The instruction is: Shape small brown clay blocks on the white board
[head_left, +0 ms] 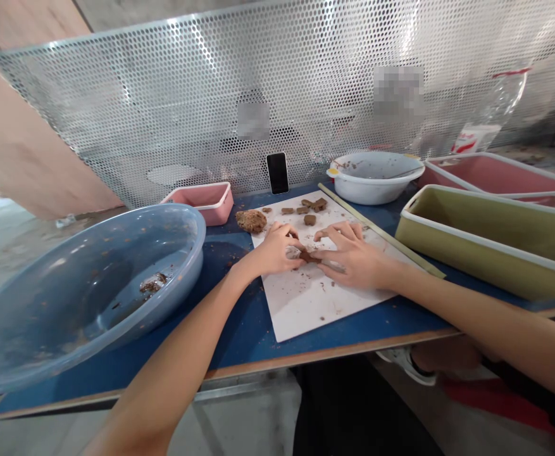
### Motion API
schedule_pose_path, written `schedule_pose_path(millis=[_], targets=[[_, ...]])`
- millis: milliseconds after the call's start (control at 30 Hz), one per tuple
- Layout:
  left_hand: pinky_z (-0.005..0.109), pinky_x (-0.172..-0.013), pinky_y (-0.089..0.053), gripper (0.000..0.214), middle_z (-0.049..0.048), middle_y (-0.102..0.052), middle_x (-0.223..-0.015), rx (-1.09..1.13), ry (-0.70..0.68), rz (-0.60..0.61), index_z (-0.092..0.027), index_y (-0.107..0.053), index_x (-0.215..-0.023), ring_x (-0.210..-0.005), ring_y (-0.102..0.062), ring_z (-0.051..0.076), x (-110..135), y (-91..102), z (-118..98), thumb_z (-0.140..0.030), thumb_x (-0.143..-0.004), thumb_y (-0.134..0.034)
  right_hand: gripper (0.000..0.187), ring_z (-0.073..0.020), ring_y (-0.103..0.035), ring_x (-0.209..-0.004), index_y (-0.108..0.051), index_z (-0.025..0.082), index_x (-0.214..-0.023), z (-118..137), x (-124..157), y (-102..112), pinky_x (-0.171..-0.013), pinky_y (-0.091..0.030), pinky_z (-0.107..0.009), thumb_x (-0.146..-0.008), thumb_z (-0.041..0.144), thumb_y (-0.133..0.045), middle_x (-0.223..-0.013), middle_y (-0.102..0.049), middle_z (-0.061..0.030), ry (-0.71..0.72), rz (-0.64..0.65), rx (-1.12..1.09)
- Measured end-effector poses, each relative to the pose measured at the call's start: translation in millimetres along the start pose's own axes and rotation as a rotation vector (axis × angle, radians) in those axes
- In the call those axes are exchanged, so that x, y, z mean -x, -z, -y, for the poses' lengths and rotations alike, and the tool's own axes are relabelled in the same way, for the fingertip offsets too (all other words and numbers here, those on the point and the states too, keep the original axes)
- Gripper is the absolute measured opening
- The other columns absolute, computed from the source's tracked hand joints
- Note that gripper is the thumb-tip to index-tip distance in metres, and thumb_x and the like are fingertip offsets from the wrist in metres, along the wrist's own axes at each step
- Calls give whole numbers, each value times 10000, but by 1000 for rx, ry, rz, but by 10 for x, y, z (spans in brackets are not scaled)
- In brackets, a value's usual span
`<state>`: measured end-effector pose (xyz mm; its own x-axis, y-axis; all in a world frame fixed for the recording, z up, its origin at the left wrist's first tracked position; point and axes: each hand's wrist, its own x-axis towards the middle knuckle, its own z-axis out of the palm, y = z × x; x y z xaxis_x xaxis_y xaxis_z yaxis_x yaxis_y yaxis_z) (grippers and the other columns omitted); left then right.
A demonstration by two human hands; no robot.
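Observation:
My left hand (278, 251) and my right hand (352, 258) meet over a white board (300, 316). Between their fingertips is a small brown clay-like piece (309, 256), partly hidden by the fingers. Both hands are closed on it, thumbs and forefingers pressing at its two ends. Beyond them, several short brown chunks lie near the board's far edge, one blocky chunk (310, 220) closest to my hands. A rough, crumbly brown lump (251, 220) rests at the board's far left corner. Brown crumbs are scattered over the board.
A large blue basin (182, 253) stands left, a small pink tub (220, 201) behind it. A phone (278, 173) leans against the perforated metal screen (201, 107). To the right are a light stick (386, 235), white basin (376, 190), green planter (476, 253), pink planter (509, 171) and plastic bottle (495, 114).

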<state>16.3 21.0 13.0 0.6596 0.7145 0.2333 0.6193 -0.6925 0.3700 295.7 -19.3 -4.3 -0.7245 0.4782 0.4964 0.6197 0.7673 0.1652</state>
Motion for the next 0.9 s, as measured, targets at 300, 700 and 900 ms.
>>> schedule_pose_path(millis=[300,700,900], targets=[[620,-1236,-498,229,122,-677,-1284,-10,-3,0,-251,-904,-1058,-1323,-581,387,2,-7,-5,-388,-877,-941,314,-355,-573,-1273,-881,352,-1319,-23,16,-3,-1002,-406,-495,-1142,378,-623,-1449,-716,-122,28,-33,-34],[616,-1219,-492,428,136,-688,-1255,18,24,25,-248,-909,-1187,-1290,-618,377,4,64,122,-520,-867,-989,295,-357,-581,-1301,-899,322,-1206,-89,32,92,-1019,-424,-519,-1140,377,-617,-1427,-711,-123,17,-67,-115],[609,-1243,-471,355,131,-697,-1291,21,16,21,-257,-890,-1194,-1307,-619,371,35,124,136,-481,-922,-933,333,-336,-586,-1255,-889,270,-967,-140,28,129,-994,-413,-498,-1140,351,-617,-1331,-724,-123,-57,-152,-127]])
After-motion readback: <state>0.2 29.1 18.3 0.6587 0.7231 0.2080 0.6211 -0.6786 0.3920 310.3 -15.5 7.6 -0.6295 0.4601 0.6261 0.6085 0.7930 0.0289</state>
